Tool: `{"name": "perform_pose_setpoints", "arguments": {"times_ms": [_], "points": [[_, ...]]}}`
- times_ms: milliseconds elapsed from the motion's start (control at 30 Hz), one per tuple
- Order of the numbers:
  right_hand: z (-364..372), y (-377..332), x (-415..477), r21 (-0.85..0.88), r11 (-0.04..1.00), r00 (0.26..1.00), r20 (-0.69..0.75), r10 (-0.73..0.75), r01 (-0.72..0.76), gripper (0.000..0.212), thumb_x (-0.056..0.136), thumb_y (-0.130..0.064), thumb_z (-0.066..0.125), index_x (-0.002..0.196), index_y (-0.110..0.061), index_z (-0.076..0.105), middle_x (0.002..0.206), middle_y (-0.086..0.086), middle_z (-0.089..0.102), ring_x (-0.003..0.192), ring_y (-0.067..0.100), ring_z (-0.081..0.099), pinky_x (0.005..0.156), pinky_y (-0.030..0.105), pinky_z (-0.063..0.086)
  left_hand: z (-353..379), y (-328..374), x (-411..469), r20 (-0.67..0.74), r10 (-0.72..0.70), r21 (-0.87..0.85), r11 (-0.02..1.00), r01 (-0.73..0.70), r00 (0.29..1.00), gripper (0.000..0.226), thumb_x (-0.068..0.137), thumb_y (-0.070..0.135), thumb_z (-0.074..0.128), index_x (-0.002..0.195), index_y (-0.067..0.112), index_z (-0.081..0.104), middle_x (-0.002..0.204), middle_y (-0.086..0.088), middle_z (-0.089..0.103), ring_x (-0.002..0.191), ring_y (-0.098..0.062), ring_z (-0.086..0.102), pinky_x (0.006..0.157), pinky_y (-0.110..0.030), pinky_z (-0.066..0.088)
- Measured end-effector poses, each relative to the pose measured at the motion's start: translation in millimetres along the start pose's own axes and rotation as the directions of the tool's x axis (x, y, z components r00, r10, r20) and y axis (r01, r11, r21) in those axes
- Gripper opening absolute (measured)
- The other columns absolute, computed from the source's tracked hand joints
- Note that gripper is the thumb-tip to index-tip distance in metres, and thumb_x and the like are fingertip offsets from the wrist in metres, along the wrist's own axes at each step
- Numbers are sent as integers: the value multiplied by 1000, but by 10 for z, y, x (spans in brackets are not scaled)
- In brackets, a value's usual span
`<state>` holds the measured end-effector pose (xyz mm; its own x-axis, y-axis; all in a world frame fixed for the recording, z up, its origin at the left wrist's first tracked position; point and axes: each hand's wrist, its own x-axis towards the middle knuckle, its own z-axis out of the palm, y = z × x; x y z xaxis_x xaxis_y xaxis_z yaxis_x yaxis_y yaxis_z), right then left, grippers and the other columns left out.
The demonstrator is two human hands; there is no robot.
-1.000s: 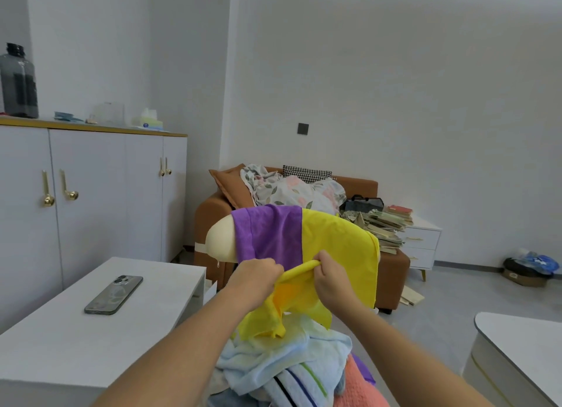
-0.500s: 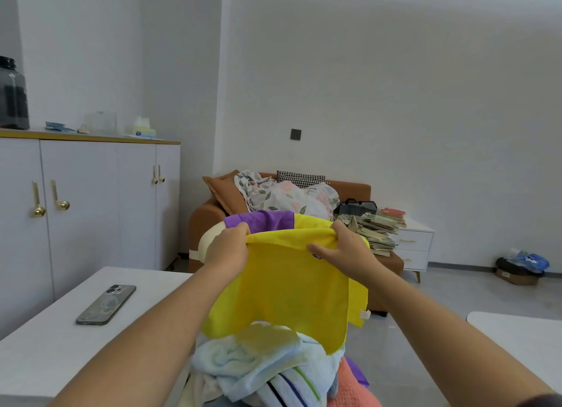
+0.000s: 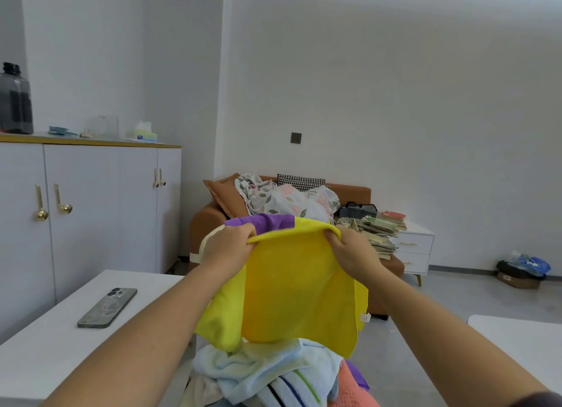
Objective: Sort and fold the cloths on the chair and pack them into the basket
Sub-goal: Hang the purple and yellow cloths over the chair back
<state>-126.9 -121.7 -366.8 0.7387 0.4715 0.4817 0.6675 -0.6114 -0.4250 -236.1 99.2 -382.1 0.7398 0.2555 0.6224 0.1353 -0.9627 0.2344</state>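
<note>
Holding yellow cloth [image 3: 298, 291] spread, left hand [image 3: 231, 248] clenched on its top edge at 10 o'clock, right hand [image 3: 354, 254] likewise at 2 o'clock, over apparent towels [image 3: 267, 373] at 6 o'clock.

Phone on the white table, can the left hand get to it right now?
Probably, once it lets go: the left hand grips the yellow cloth by its top edge, as does the right hand. Nothing stands between it and the phone on the table.
</note>
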Motion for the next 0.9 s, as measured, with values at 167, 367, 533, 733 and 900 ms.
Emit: {"name": "perform_pose_setpoints", "arguments": {"times_ms": [167,367,533,733,900], "points": [[-87,118,16,-85,990,992,-74,105,-111,41,103,-39,27,105,-13,58,83,10,62,71,25,56,58,32,38,18,-161,-99,99,-70,180,982,51,993,21,95,17,41,87,17,61,85,-3,56,78,-21,55,61,-32,41],[-128,132,13,22,979,978,-57,202,-201,31,102,-39,25,104,-15,45,82,9,56,76,29,57,71,46,51,-8,-219,-52,86,-323,30,946,321,943,18,94,13,38,79,18,47,84,-7,55,79,-28,55,63,-32,43],[-234,159,2,-73,970,969,-102,224,-232,26,102,-31,30,98,-14,49,94,9,57,82,27,55,73,44,49,-145,-180,-19,37,-398,91,915,394,917,40,100,43,36,80,15,54,68,0,48,65,-19,50,53,-27,33],[-465,170,-9,-107,950,935,-235,264,-294,37,99,-30,42,65,-17,51,77,6,55,67,22,52,61,35,41,-307,-177,27,16,-458,-1,889,458,889,37,99,37,39,80,13,60,78,-6,58,68,-23,53,62,-30,39],[-632,40,-69,294,904,923,-136,361,-310,29,100,-19,37,78,-16,55,59,4,61,46,16,52,49,27,43,-405,-93,81,130,-538,-393,743,542,833,20,94,13,38,89,8,57,68,-11,59,48,-24,62,48,-30,52]]}}
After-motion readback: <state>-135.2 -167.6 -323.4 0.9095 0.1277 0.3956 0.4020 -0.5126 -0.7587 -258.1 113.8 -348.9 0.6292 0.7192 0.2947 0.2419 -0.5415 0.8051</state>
